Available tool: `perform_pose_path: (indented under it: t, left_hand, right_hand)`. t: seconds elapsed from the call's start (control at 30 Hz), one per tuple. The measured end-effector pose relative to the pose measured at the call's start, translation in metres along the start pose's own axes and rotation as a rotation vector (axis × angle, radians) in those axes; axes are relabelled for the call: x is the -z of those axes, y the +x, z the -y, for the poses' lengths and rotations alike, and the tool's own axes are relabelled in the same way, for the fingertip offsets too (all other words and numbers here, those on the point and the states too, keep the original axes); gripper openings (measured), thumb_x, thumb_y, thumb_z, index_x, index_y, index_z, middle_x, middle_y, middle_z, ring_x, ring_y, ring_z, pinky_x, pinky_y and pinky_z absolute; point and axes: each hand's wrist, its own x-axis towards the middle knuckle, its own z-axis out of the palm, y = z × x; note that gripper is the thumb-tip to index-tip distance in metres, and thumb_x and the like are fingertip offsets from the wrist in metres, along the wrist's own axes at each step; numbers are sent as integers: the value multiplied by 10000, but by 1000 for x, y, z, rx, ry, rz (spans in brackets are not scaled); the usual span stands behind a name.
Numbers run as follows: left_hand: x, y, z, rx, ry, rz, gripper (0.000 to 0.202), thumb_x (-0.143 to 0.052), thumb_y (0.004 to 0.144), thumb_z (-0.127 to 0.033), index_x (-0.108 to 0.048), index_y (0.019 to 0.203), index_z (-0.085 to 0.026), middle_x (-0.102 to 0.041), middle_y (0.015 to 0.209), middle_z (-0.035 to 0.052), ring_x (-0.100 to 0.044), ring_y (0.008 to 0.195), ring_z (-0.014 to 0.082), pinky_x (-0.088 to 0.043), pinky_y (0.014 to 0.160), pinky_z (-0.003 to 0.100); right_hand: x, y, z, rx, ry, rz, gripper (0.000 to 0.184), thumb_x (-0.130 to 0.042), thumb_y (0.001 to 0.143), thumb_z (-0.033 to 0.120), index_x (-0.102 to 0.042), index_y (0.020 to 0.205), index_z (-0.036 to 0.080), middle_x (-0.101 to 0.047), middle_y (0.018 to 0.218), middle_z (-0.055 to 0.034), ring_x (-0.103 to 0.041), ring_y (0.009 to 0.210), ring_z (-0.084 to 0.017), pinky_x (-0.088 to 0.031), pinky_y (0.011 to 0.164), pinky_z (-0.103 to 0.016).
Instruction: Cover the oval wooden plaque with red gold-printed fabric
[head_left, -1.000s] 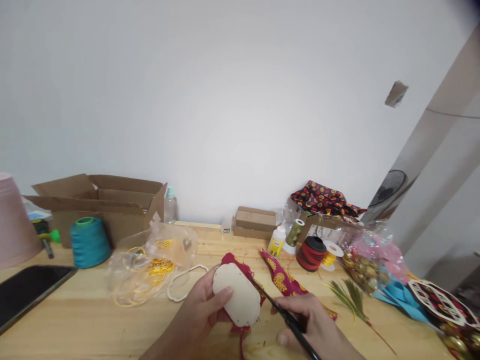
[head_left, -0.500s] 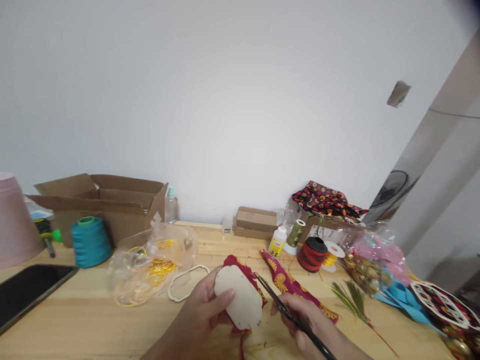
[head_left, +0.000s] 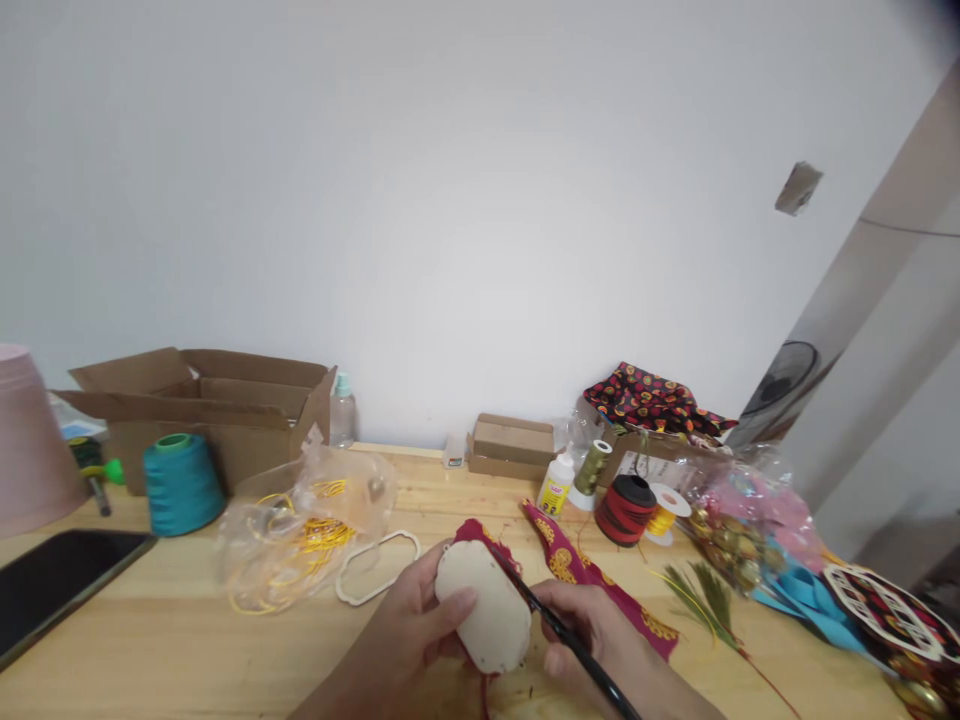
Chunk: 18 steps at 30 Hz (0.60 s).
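Observation:
In my left hand (head_left: pixel 420 610) I hold a pale, rounded flat piece (head_left: pixel 484 605) with small holes along its edge, the thumb lying on its face. Dark red fabric (head_left: pixel 471 531) shows behind it, past its upper and right edges. My right hand (head_left: pixel 581 620) is closed around a long, slim black tool (head_left: pixel 576 645); its exact kind is unclear. The tool's narrow tip lies along the upper right edge of the pale piece, against the red fabric. Right of that, a red strip of cloth with gold figures (head_left: pixel 562 560) lies on the table, partly behind my right hand.
A thin white scalloped frame (head_left: pixel 360 598) and a plastic bag of yellow cord (head_left: pixel 322 530) lie left. Behind stand a glue bottle (head_left: pixel 555 485), thread spools (head_left: pixel 626 510) and a small cardboard box (head_left: pixel 514 445). Far left are a teal thread cone (head_left: pixel 181 485) and a phone (head_left: pixel 64 575).
The tool's tip has moved left and down, from the fabric's outer edge to close along the pale piece. Both that piece and my left hand have shifted slightly right and down.

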Motion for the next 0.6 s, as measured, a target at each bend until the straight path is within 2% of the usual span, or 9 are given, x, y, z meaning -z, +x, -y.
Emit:
perform_pose_path:
  t: [0.3, 0.37, 0.47, 0.6]
  left_hand:
    - [-2, -1, -4, 28, -9, 5, 352, -617, 704, -236, -484, 1018, -148, -632, 875, 104, -614, 730, 246, -504, 575, 368]
    - [-2, -1, -4, 41, -15, 8, 386, -629, 692, -236, -482, 1037, -144, -635, 875, 110, -613, 742, 254, -504, 589, 383]
    - [-1, -1, -4, 59, -12, 18, 418, -644, 677, -238, -485, 1051, -139, -636, 888, 118, -612, 757, 261, -502, 607, 394]
    - [-2, -2, -4, 69, 11, 31, 412, -649, 672, -240, -496, 1042, -143, -633, 912, 117, -613, 743, 247, -501, 584, 360]
  right_hand:
    - [1, 7, -14, 102, -254, -85, 428, -490, 735, 533, -591, 685, 121, -262, 510, 63, -209, 466, -62, -142, 411, -215]
    - [5, 5, -21, 85, -251, -65, 447, -493, 714, 563, -595, 744, 129, -264, 514, 64, -216, 467, -65, -145, 411, -214]
    - [11, 2, -37, 61, -174, -3, 564, -478, 667, 641, -553, 928, 147, -297, 547, 62, -245, 480, -75, -168, 414, -208]
    - [15, -2, -42, 108, -125, 62, 593, -435, 643, 698, -528, 906, 175, -320, 585, 53, -270, 510, -86, -204, 432, -206]
